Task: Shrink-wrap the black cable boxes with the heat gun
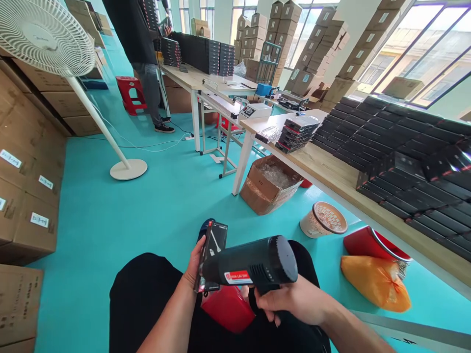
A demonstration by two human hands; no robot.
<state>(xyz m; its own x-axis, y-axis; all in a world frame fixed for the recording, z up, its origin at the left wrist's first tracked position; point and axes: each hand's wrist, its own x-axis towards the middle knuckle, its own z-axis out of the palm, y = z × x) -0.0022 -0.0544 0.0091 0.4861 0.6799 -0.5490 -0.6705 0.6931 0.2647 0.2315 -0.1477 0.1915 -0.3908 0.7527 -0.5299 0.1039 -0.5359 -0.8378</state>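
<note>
My left hand [194,264] is closed around the edge of a slim black box [218,237] printed with a picture of a cable and plugs. In my right hand [281,301] is the handle of a black heat gun [253,262] with a red and white label. Its barrel points left, with the nozzle end close over the box and covering part of its lower half. Whether the nozzle touches the box I cannot tell. Below both, a red stool seat [230,309] shows between my black-clothed legs.
On the right, a wooden table [340,164] bears stacked black boxes [397,142] and a small wrapped pile [298,132]. Beneath and beside it are a carton [272,184], a basket [324,220] and an orange bag [375,282]. A fan [128,168] and cartons [29,201] stand left; a person [143,63] is behind.
</note>
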